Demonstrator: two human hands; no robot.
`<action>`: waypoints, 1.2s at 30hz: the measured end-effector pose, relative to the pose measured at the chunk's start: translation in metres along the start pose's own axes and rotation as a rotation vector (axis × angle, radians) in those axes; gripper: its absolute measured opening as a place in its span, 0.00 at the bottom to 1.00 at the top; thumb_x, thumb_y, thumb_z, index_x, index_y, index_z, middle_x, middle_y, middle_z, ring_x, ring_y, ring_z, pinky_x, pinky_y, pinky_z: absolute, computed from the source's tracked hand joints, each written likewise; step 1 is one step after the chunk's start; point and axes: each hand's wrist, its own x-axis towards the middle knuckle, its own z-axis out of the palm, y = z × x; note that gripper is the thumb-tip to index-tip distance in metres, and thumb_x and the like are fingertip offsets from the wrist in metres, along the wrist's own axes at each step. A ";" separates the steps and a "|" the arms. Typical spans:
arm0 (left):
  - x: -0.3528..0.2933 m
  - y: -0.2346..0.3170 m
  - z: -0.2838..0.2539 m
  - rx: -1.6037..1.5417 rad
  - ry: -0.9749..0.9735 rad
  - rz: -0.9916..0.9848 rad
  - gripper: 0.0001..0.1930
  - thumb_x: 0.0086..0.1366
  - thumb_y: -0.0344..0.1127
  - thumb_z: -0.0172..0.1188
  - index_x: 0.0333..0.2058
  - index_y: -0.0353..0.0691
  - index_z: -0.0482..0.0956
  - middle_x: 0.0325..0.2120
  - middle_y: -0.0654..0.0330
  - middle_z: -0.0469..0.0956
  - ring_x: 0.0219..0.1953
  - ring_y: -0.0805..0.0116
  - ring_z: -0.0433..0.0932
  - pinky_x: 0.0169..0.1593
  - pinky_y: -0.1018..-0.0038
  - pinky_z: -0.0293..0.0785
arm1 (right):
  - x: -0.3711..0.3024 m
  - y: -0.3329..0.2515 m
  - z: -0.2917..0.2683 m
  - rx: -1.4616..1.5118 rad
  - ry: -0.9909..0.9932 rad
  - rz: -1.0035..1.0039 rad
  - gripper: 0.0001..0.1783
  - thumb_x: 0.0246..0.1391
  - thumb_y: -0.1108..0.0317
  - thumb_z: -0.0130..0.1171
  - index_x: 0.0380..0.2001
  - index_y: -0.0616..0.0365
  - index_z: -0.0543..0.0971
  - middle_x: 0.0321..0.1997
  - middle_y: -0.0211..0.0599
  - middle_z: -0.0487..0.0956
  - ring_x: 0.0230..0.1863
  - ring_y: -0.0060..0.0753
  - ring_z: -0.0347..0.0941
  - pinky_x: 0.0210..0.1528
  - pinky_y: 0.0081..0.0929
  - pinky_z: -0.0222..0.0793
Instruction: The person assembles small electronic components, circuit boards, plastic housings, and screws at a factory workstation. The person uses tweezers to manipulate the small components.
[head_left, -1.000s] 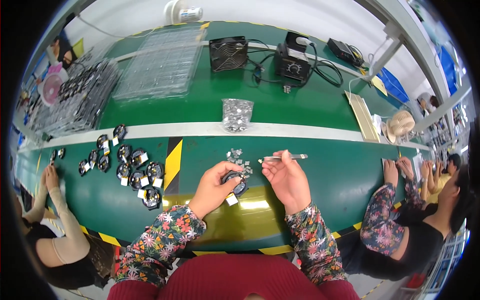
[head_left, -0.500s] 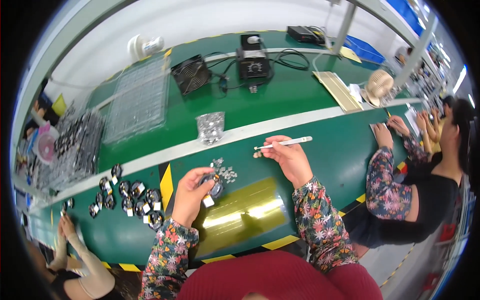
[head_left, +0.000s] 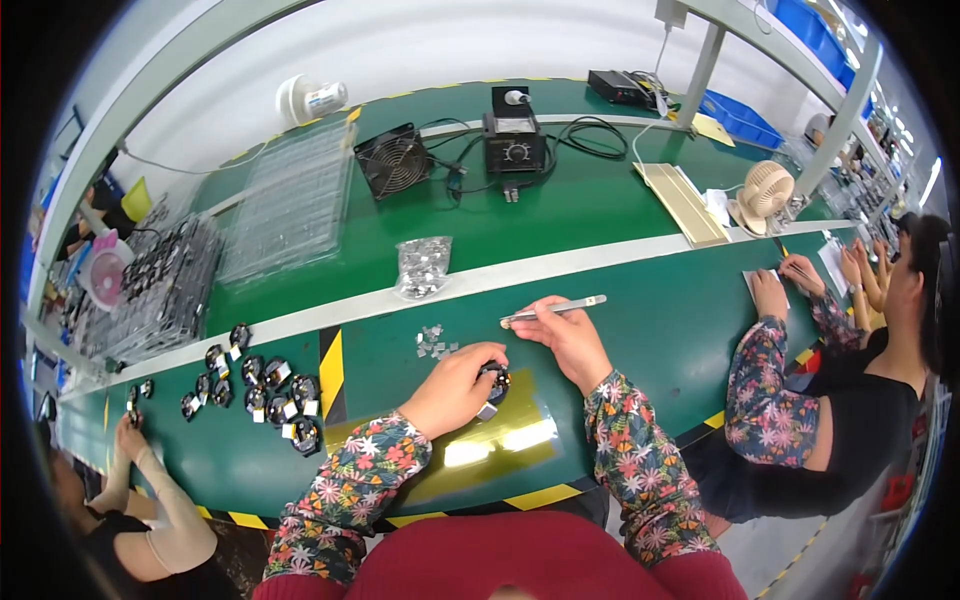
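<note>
My left hand (head_left: 458,388) grips a small round black electronic part (head_left: 496,380) with a white tab, just above the shiny yellow sheet (head_left: 465,480) on the bench. In my right hand (head_left: 568,345), a pair of tweezers (head_left: 570,305) is pinched between thumb and fingers, its tip pointing left. A tiny light-coloured bit shows at that tip, too small to name. Small silver metal pieces (head_left: 432,340) lie loose beyond my left hand. More of the round black parts (head_left: 268,385), several of them with white tabs, are spread to the left.
A clear bag of metal pieces (head_left: 423,266) rests by the white rail (head_left: 560,262). Behind it stand a square black fan (head_left: 393,162) and a black control box (head_left: 515,150). Clear trays (head_left: 285,200) lie at back left. One co-worker (head_left: 850,400) sits right, another (head_left: 150,520) left.
My left hand has moved right with the round black part, toward my right hand. The tweezers have shifted slightly left and down; the whole view has tilted a little.
</note>
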 end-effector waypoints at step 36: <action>0.028 -0.013 0.023 0.153 0.090 -0.087 0.12 0.56 0.24 0.46 0.40 0.30 0.68 0.43 0.44 0.71 0.40 0.48 0.73 0.43 0.64 0.69 | 0.003 0.010 0.002 -0.082 0.278 -0.126 0.09 0.52 0.70 0.54 0.25 0.66 0.70 0.25 0.38 0.76 0.26 0.26 0.76 0.28 0.19 0.74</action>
